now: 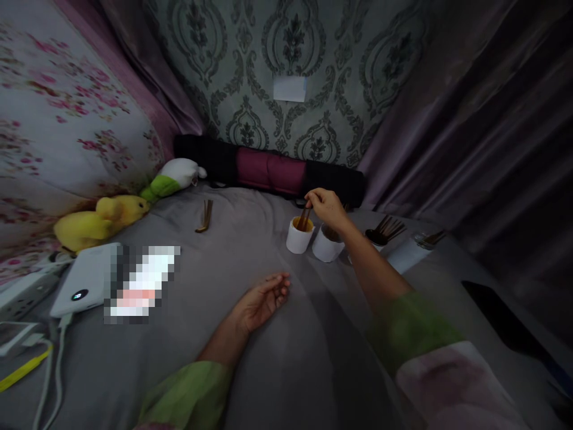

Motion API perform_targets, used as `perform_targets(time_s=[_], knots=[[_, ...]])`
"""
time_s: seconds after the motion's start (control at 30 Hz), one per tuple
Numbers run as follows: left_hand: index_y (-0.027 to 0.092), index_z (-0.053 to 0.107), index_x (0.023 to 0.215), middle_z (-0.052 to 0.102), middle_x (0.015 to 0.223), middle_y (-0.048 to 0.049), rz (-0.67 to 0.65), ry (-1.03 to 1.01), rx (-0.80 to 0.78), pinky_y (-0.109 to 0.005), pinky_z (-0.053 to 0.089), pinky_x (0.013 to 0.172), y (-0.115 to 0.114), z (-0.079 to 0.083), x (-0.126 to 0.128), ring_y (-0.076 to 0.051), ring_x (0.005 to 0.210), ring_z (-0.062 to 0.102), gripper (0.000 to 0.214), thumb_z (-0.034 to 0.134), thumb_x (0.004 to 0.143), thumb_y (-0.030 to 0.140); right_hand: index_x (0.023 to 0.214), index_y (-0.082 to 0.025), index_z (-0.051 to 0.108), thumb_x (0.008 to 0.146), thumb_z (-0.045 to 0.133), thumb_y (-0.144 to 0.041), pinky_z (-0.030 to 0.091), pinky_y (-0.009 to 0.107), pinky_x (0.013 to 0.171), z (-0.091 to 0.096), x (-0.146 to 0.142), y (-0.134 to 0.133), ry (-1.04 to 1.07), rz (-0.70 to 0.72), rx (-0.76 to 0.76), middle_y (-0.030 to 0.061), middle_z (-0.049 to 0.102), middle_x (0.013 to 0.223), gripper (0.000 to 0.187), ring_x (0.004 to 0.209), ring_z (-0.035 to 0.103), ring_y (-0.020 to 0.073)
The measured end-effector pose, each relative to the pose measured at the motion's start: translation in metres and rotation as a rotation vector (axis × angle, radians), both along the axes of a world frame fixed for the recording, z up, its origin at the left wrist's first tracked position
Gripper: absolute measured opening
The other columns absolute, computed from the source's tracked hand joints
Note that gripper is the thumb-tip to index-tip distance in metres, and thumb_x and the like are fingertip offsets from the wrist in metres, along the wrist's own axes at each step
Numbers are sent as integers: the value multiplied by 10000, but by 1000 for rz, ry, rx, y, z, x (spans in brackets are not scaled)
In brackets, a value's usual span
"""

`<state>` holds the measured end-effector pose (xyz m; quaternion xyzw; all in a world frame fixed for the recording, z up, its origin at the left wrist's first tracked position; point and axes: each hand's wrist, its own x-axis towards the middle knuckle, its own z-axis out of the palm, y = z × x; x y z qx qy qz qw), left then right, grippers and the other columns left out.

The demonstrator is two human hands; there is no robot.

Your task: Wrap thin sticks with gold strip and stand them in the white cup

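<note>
The right hand (329,208) pinches the tops of near-upright sticks (303,221), their lower ends inside the leftmost white cup (298,242) just below, while the left hand (262,306), half-curled and empty, is farther off.

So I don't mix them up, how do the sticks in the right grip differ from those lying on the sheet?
The held sticks reach into a white cup; the loose sticks lie on the sheet. The right grip pinches the held sticks; the loose sticks are untouched. Both look thin and brownish.
</note>
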<state>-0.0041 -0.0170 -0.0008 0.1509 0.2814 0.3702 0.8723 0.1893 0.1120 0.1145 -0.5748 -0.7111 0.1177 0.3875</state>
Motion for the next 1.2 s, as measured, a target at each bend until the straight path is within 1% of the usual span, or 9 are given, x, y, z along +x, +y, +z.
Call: perform_targets(time_s=[0.17, 0.4, 0.63, 0.83, 1.0, 1.2], knots=[[90, 601, 915, 584, 758, -45, 2, -6, 3, -178, 432, 545, 1, -3, 0, -67, 605, 536, 155, 572, 766, 118, 797, -156, 616, 823, 386, -239, 386, 210, 614, -1, -2, 3, -41, 5, -33, 6, 629, 674, 246, 606, 537, 96], [89, 603, 906, 585, 751, -43, 9, 6, 2, -180, 432, 553, 0, -1, 0, -69, 611, 536, 147, 571, 766, 116, 766, -153, 623, 814, 385, -220, 391, 210, 617, -8, -3, 10, -45, 15, -41, 7, 628, 656, 252, 588, 534, 92], [93, 604, 901, 589, 755, -47, 8, 11, 5, -184, 431, 557, 1, 0, 1, -70, 609, 537, 142, 568, 765, 111, 776, -150, 624, 806, 397, -214, 398, 205, 586, -10, -2, 15, -42, -13, -70, 10, 635, 657, 238, 548, 528, 86], [96, 603, 890, 592, 752, -44, 4, 21, -1, -192, 434, 563, 2, -1, 1, -66, 594, 535, 128, 565, 768, 110, 783, -153, 631, 804, 414, -231, 411, 205, 588, -10, -3, 19, -37, -33, -89, 7, 629, 604, 231, 558, 555, 95], [90, 606, 902, 596, 763, -54, -5, 10, 29, -188, 442, 576, 3, -3, 1, -67, 609, 544, 140, 568, 771, 123, 812, -153, 633, 803, 399, -222, 416, 190, 547, -8, -8, 22, -18, -7, -139, 0, 612, 550, 245, 510, 551, 89], [84, 613, 886, 598, 751, -53, 6, 25, 26, -184, 439, 561, 2, -3, 2, -68, 598, 540, 131, 572, 767, 123, 842, -157, 626, 792, 389, -218, 381, 171, 429, -9, -10, 24, 27, -7, -193, -17, 583, 481, 249, 351, 455, 66]])
